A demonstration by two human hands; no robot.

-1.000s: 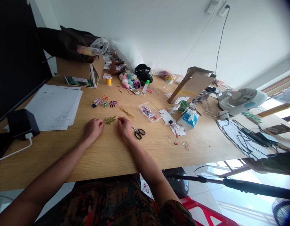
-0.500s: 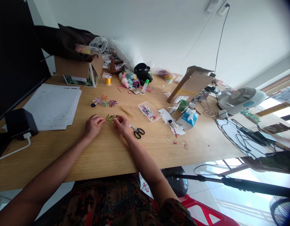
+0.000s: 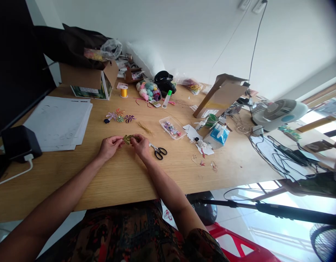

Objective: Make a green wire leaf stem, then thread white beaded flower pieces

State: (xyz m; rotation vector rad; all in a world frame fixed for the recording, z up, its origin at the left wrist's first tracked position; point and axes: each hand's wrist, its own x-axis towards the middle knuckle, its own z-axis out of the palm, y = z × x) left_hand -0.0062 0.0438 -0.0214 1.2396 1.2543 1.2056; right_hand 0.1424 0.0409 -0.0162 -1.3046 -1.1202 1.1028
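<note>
Two forearms (image 3: 80, 179) are crossing the near edge of the table (image 3: 173, 178), angling inward; the left hand (image 3: 110, 147) and right hand (image 3: 141, 146) are almost meeting, fingertips pinching. One pair of scissors (image 3: 156, 148) is lying beside the right hand; one green sprig (image 3: 127, 139) is being gripped between both hands, in from that edge; five small flowers (image 3: 120, 118) are lying beyond, toward the far edge.

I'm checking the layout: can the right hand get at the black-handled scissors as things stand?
Probably yes: the scissors lie close beside the right hand with nothing visible on top, though it is occupied with the green sprig.
</note>
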